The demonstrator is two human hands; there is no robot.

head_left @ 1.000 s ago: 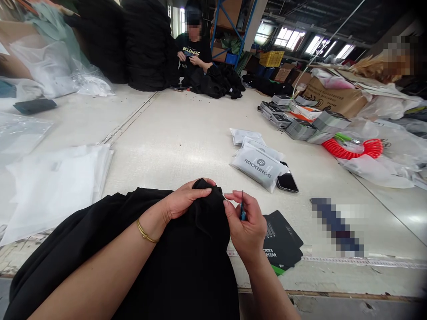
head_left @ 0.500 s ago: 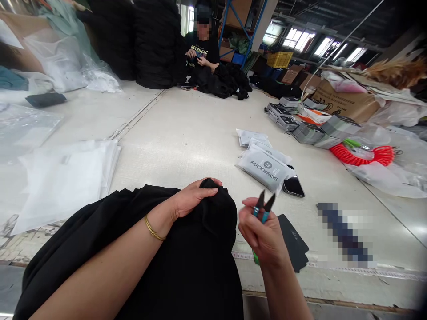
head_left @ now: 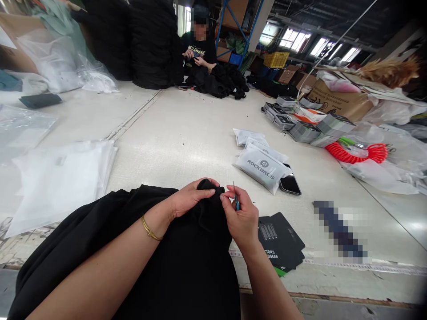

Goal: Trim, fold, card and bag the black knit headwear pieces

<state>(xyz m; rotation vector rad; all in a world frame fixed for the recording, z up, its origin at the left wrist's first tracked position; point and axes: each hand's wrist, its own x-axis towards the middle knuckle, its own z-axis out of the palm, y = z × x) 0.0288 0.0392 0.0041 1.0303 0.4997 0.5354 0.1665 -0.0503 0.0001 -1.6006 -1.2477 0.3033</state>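
Observation:
Black fabric (head_left: 187, 258) spreads over the near table edge and fills the lower middle of the head view. My left hand (head_left: 191, 198) is closed on a bunched fold of it, thumb on top. My right hand (head_left: 240, 213) has come up against the right side of that fold, thumb and forefinger pinched at the cloth. A pair of blue-handled thread snips (head_left: 237, 202) is tucked in the same hand, blades pointing up. Whether the fingertips also hold a thread is too small to tell. Dark printed cards (head_left: 283, 240) lie just right of my right wrist.
Packed grey pouches (head_left: 262, 166) and a phone (head_left: 291, 183) lie ahead. White plastic bags (head_left: 63, 173) are at left. Stacked cards (head_left: 303, 131) and a red coiled hose (head_left: 360, 153) sit at right. A tape measure (head_left: 383, 269) runs along the front edge. Across the table a co-worker (head_left: 199, 51) handles black cloth.
My right hand has moved left and up to the fold, turning the snips so their blades show edge-on. More of the dark cards is uncovered. My left hand keeps its hold.

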